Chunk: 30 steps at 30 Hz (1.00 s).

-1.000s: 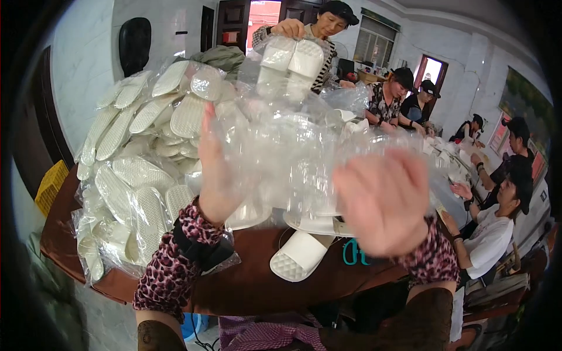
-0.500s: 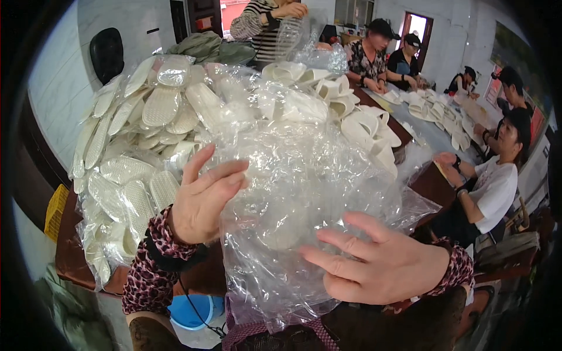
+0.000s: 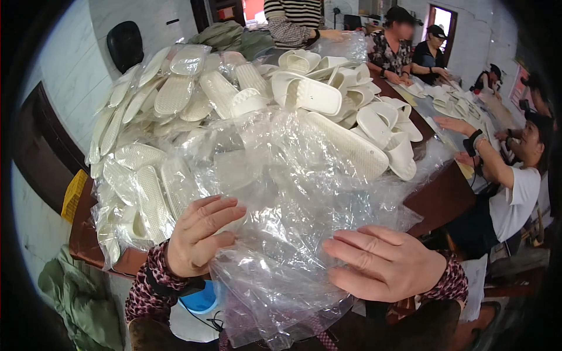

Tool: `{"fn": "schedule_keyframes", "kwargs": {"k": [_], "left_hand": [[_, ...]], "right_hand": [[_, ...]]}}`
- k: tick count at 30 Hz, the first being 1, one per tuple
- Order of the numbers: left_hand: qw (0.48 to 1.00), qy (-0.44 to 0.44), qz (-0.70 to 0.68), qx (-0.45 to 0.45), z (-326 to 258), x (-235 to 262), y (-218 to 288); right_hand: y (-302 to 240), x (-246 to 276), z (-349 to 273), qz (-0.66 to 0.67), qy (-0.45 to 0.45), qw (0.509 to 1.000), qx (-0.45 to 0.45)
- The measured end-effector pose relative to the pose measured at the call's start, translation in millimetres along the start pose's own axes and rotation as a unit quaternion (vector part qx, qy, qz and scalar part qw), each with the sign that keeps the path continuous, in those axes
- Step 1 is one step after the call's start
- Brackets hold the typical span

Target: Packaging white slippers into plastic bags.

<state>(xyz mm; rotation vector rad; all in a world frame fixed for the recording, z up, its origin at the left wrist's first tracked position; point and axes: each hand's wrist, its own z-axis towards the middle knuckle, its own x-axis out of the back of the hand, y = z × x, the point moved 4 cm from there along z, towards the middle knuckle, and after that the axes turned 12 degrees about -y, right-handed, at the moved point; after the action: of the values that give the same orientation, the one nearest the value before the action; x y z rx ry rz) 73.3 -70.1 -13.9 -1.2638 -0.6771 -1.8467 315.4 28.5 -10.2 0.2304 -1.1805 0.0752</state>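
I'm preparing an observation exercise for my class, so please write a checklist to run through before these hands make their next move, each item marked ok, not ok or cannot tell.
1. Left hand at the clear plastic: ok, its fingers are at the left side.
2. Right hand at the plastic: ok, its fingers lie over the right side.
3. Plastic smooth: not ok, it is crumpled and creased.
4. Unbagged white slippers in view: ok, several lie beyond the plastic.
5. Left hand free of the bagged slippers: cannot tell, it appears close to that pile.
6. Plastic between the hands empty: cannot tell, glare and folds obscure it.
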Motion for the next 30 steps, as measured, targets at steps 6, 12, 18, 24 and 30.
{"fn": "schedule_keyframes", "kwargs": {"k": [6, 12, 18, 24, 30], "left_hand": [[0.997, -0.019, -0.049, 0.06, -5.6, -7.6, -11.6], [0.994, 0.026, -0.059, 0.088, 25.4, -17.4, -16.2], [0.988, 0.056, -0.086, 0.112, 31.8, -33.4, -16.1], [0.977, 0.056, -0.106, 0.174, 21.2, -37.0, -11.6], [0.956, 0.13, -0.118, 0.234, 0.9, -10.9, -5.3]], "right_hand": [[38.5, -6.6, 1.6, 0.005, -0.004, 0.999, -0.041], [84.9, -16.5, -9.2, 0.062, -0.056, 0.993, -0.082], [102.9, -12.5, -2.8, 0.096, -0.038, 0.99, -0.093], [118.3, -16.7, 6.2, 0.111, -0.037, 0.992, -0.052], [116.0, -2.6, 21.1, 0.102, -0.014, 0.991, -0.09]]}}
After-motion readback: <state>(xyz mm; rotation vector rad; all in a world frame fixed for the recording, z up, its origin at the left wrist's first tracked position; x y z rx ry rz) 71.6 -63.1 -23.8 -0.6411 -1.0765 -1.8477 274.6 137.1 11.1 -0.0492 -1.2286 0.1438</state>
